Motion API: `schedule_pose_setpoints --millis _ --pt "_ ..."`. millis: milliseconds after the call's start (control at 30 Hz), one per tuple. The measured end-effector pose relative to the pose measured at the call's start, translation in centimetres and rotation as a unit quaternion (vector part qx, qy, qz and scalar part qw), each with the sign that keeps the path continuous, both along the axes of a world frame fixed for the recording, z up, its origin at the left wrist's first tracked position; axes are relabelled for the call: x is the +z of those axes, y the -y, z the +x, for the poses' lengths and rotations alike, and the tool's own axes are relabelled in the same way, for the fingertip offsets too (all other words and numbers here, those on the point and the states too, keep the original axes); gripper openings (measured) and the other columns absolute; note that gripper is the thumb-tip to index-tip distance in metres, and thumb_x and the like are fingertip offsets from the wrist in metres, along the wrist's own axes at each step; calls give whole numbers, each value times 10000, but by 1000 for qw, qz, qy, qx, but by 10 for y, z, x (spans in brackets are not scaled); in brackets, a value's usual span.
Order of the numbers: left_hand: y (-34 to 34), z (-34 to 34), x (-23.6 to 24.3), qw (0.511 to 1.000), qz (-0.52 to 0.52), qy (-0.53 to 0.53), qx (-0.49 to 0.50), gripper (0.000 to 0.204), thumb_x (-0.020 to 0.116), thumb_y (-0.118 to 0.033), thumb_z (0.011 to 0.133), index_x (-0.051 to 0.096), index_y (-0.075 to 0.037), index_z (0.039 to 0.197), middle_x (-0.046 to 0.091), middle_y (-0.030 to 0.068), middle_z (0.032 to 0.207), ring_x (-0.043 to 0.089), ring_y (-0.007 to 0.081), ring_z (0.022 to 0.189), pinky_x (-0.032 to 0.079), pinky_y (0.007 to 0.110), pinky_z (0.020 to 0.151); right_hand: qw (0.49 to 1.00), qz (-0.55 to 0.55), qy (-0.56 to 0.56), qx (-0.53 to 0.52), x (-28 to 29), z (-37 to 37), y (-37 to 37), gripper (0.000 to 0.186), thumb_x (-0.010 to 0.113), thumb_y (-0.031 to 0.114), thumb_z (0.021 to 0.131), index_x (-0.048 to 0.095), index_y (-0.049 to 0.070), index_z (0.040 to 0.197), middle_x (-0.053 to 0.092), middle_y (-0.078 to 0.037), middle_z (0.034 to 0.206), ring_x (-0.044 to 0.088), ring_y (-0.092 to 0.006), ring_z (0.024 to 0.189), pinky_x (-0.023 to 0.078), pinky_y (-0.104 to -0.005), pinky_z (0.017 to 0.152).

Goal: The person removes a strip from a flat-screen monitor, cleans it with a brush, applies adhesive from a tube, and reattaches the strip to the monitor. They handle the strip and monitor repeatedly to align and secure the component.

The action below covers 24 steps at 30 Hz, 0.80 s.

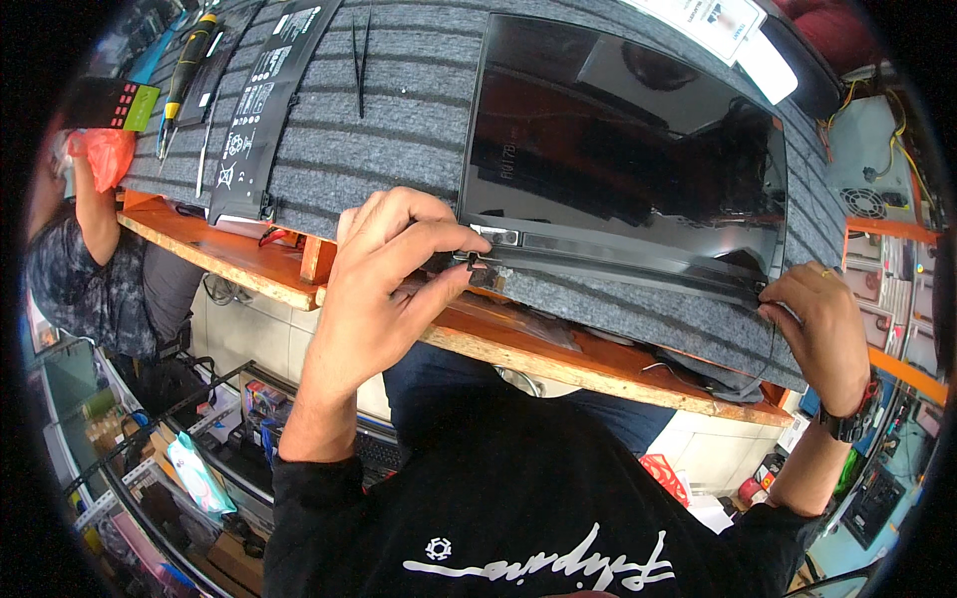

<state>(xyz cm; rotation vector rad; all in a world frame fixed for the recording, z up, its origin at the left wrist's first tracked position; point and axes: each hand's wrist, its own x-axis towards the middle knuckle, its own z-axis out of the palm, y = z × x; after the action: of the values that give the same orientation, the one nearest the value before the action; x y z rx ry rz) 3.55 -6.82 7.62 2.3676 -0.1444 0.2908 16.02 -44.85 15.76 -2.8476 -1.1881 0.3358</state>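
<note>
A dark, glossy laptop screen [618, 169] lies face up on the grey ribbed mat [399, 149] in front of me. At its near left corner, my left hand [389, 274] pinches a small dark hinge piece [485, 276] between thumb and fingertips. My right hand [822, 324] is at the near right corner, its thumb and fingers closed together by the screen's edge. A thin dark cable seems to hang beneath those fingers; whatever they grip is too small to make out.
Left on the mat lie a laptop battery [254, 130], black tweezers [360, 70] and a yellow-black screwdriver [189, 65]. Papers [718, 25] rest behind the screen. The bench's wooden edge [558, 349] runs close to me. Another person [95, 269] sits far left beside a red plastic bag [108, 154].
</note>
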Motion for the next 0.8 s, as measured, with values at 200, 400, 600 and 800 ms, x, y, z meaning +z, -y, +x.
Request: schedule_pose_setpoints --millis 200,400,600,800 --pt "-2 4 1 999 24 -6 -29 295 784 -11 691 768 -74 979 618 50 938 603 229 928 396 353 857 1000 -4 5 2 0 -1 -1 141 765 59 787 669 21 883 643 -118 845 623 -344 839 469 -433 756" --pt "-1 4 -1 998 58 8 -38 284 804 -50 709 762 -84 988 601 48 933 588 231 912 379 363 831 1000 -21 19 1 -2 -3 0 138 760 78 789 681 38 896 652 -116 875 627 -337 869 476 -447 778" --pt "-2 4 -5 999 22 25 -29 263 824 -79 710 766 -83 967 616 50 916 591 232 892 383 357 813 999 -21 42 -4 -1 -9 0 154 765 84 786 681 42 909 651 -112 886 624 -335 872 472 -442 777" --pt "-7 3 -6 999 22 11 -44 296 812 -70 724 751 -114 1010 609 30 952 592 225 932 374 364 824 999 13 25 -23 -3 -11 6 150 761 72 794 674 38 911 650 -112 886 622 -331 868 467 -429 774"
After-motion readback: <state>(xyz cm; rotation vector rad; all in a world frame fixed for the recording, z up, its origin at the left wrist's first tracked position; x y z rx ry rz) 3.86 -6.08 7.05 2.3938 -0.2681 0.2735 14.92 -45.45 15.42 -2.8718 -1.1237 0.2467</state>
